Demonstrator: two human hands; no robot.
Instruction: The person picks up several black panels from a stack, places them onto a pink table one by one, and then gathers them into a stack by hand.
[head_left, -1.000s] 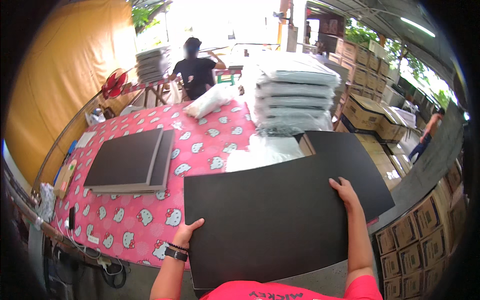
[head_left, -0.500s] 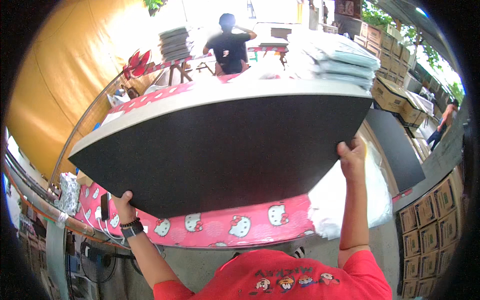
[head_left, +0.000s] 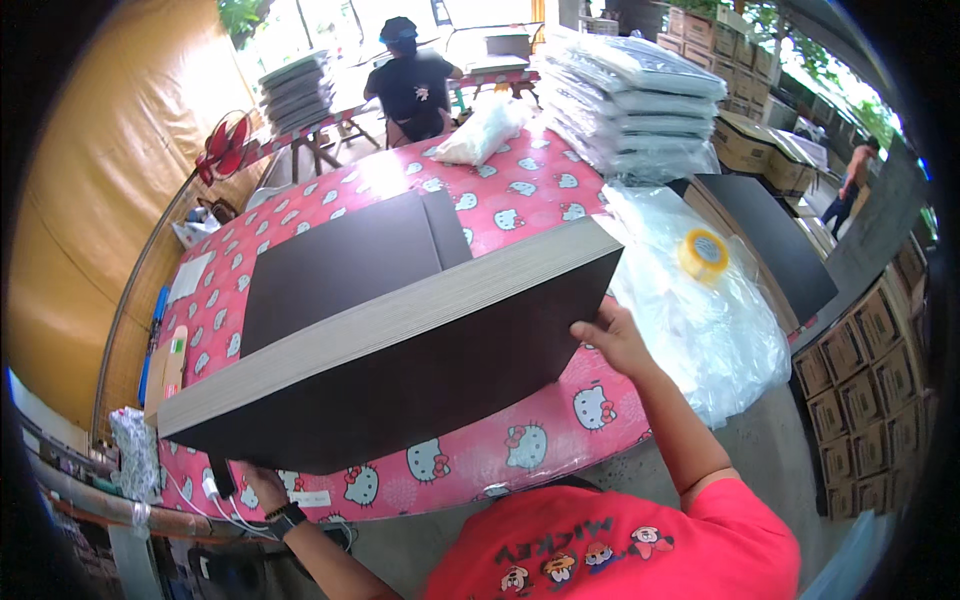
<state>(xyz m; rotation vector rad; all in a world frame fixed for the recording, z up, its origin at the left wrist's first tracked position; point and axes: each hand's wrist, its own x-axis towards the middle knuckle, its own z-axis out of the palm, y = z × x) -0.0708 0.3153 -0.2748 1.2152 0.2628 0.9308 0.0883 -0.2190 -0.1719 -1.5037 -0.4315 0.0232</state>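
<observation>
Between my two hands is a thick stack of black boards (head_left: 410,375), tilted over the pink table (head_left: 530,445), its pale layered edge facing up. My left hand (head_left: 262,488) grips the near left corner from below, its fingers partly hidden. At the right end my right hand (head_left: 612,340) is closed on the stack, thumb on the black face and the other fingers largely out of sight behind it. Beyond the stack, flat dark boards (head_left: 335,265) lie on the patterned table cover. A black phone-like thing (head_left: 221,477) with a white cable is beside my left hand.
Clear plastic bags (head_left: 690,330) cover the table's right side, with a yellow tape roll (head_left: 703,256) on them. Behind stands a tall pile of plastic-wrapped packs (head_left: 640,105). Cartons (head_left: 865,385) are stacked at right. One person (head_left: 410,85) sits far off; another (head_left: 852,185) stands at far right.
The stack has come down and tipped, so its layered edge now shows more and its black face less. Flat boards and the tape roll have come into sight. Both hands keep their hold.
</observation>
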